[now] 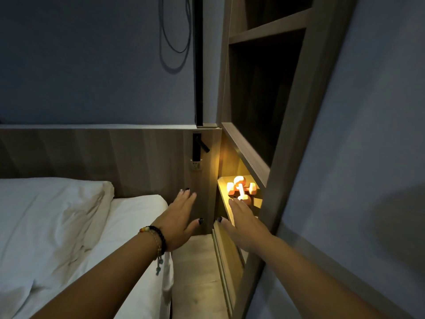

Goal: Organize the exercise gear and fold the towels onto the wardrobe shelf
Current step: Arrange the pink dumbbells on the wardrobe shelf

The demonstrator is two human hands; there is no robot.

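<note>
Both hands — left hand, right hand — spread flat, holding nothing, near dumbbells on lit wardrobe shelf.

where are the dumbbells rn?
In the head view, the two orange dumbbells lie crossed in the lit wardrobe niche right of centre, just beyond the right hand fingertips.

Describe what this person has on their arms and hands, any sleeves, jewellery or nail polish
Both forearms are bare, with no sleeves in view. The left hand has dark polish on its thumbnail and on one fingertip. At its wrist sit a black beaded bracelet with a few orange and yellow beads, and a thinner strand with a small dangling charm. The right hand has a dark thumbnail and a bare wrist.
</note>
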